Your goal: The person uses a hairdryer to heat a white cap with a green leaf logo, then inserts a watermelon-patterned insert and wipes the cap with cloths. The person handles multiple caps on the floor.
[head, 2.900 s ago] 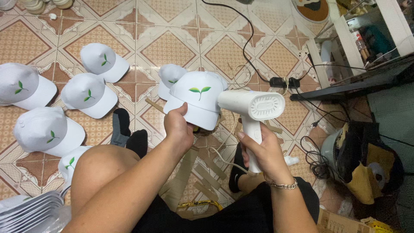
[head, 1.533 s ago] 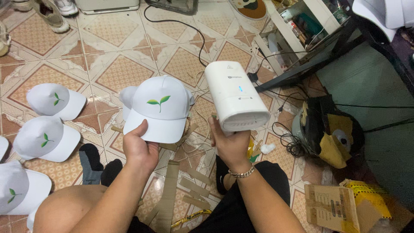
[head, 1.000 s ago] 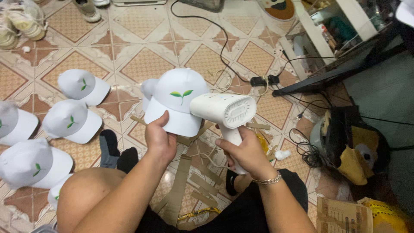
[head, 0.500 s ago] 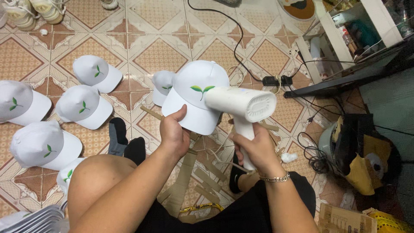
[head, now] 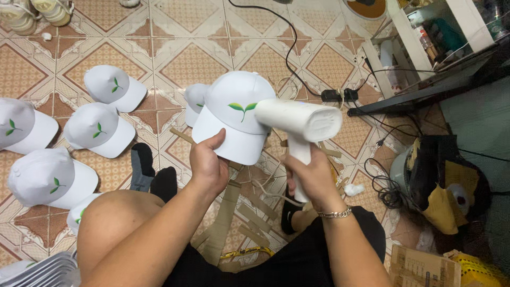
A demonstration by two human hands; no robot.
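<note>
My left hand grips the brim of a white cap with a green leaf print on its front, holding it up over the tiled floor. My right hand is closed around the handle of a white handheld steamer. The steamer's nozzle end points left and sits against the front of the cap, right beside the leaf print. A bracelet hangs on my right wrist. My bare knee is below the left hand.
Several more white caps lie on the floor at left, one behind the held cap. Cardboard strips lie under my hands. A black cable and power strip run at right, beside a shelf, a bag and a cardboard box.
The steamer swung from upright with its head facing me to level, its nozzle now pressed to the cap's front. The cap stays in my left hand, shifting only slightly.
</note>
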